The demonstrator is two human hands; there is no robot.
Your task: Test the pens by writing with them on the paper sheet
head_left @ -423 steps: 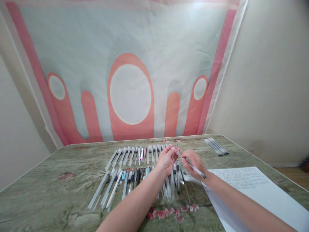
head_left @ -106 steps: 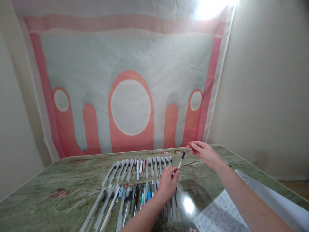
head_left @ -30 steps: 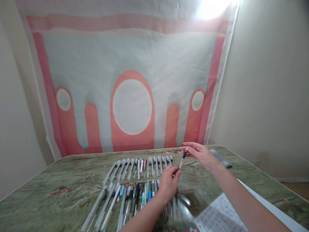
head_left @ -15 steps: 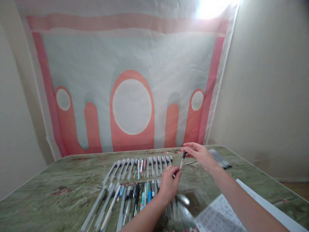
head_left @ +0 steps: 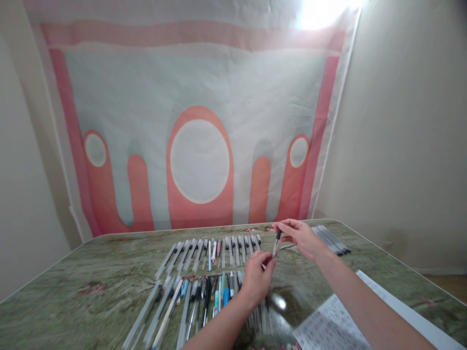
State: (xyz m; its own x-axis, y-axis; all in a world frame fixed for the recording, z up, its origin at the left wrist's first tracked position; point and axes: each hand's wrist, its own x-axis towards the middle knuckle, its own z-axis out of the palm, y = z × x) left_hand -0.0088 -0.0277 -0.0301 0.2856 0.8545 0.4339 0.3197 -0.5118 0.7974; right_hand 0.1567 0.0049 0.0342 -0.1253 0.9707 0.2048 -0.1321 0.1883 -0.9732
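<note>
A slim pen (head_left: 276, 244) with a black cap stands nearly upright between my two hands, tilted a little to the right. My left hand (head_left: 257, 274) pinches its lower end between thumb and fingertips. Around the black cap at the top, the thumb and fingers of my right hand (head_left: 297, 236) are closed. Behind and left of my left hand lies a row of clear-barrelled pens (head_left: 237, 250) with a few coloured ones. A nearer row of mixed pens and markers (head_left: 206, 299) is partly hidden by my left forearm.
Several dark-tipped pens (head_left: 330, 239) lie side by side at the back right of the wood-patterned table (head_left: 47, 291). Printed sheets (head_left: 333, 323) rest at the front right, beside a shiny clear patch (head_left: 279, 301). A patterned cloth (head_left: 200, 160) hangs behind the table.
My right hand has come slightly down, and its fingers have closed on the pen's black cap. My left hand has barely shifted.
</note>
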